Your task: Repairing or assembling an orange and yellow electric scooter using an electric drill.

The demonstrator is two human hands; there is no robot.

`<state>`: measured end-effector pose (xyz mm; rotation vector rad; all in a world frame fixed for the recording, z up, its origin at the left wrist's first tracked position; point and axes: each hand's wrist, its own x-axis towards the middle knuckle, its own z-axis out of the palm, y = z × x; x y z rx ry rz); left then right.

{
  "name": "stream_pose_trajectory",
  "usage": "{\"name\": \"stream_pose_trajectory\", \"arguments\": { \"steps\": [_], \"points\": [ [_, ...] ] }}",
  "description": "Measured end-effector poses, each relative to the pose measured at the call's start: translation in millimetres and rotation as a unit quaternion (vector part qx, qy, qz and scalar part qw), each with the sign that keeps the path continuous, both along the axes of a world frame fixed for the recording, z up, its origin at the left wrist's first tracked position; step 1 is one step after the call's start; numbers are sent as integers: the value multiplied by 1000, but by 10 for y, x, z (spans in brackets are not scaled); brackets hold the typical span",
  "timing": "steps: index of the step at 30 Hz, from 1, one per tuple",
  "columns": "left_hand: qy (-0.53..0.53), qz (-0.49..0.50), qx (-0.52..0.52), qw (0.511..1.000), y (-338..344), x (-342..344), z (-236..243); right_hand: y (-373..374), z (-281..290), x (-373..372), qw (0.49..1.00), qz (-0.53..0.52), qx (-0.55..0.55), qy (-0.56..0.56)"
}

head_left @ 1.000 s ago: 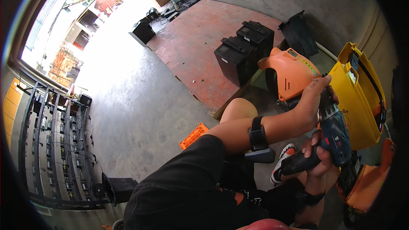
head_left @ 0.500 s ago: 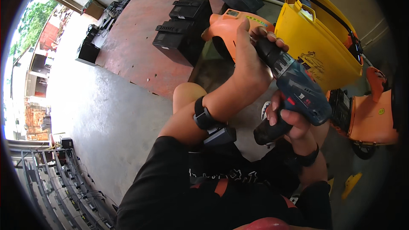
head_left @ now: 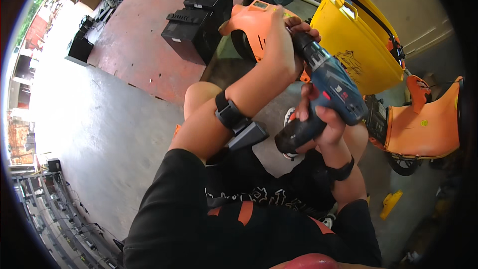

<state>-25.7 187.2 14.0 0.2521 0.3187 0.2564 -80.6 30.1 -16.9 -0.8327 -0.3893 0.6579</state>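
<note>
A cordless drill (head_left: 337, 87), dark blue with a black chuck, is held up before me, its chuck end pointing up and away to the left. My right hand (head_left: 326, 122) is closed round its black handle. My left hand (head_left: 285, 52) is at the front end, with fingers curled round the chuck; the chuck's tip is hidden. Just behind my left hand stands an orange scooter body (head_left: 253, 25) with a small display on top. A yellow plastic shell (head_left: 356, 50) with a black strap rises beyond the drill.
Two black battery-like boxes (head_left: 186, 35) stand on a reddish board (head_left: 129, 35). At right are an orange scooter part (head_left: 423, 132) with a wheel and a yellow piece (head_left: 391, 203) on the floor. A metal rack with cables (head_left: 55, 209) stands lower left.
The whole view has shifted, so the surroundings sit further left. Both hands stay on the drill, which points a little more upward.
</note>
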Motion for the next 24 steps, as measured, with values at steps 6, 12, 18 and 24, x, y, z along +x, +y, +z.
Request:
{"name": "stream_pose_trajectory", "arguments": {
  "steps": [6,12,18,24],
  "points": [
    [135,-129,131,974,-94,-90,-134,51,-119,288,964,-35,-198,-172],
    [183,-149,235,943,191,-143,-503,250,-449,590,815,-15,-435,-382],
    [318,-210,398,834,526,-607,-1407,785,-1209,368,678,25,-555,-481],
    [427,-262,474,724,785,-747,-2003,1091,-1539,209,593,144,-642,-463]
  ]
}}
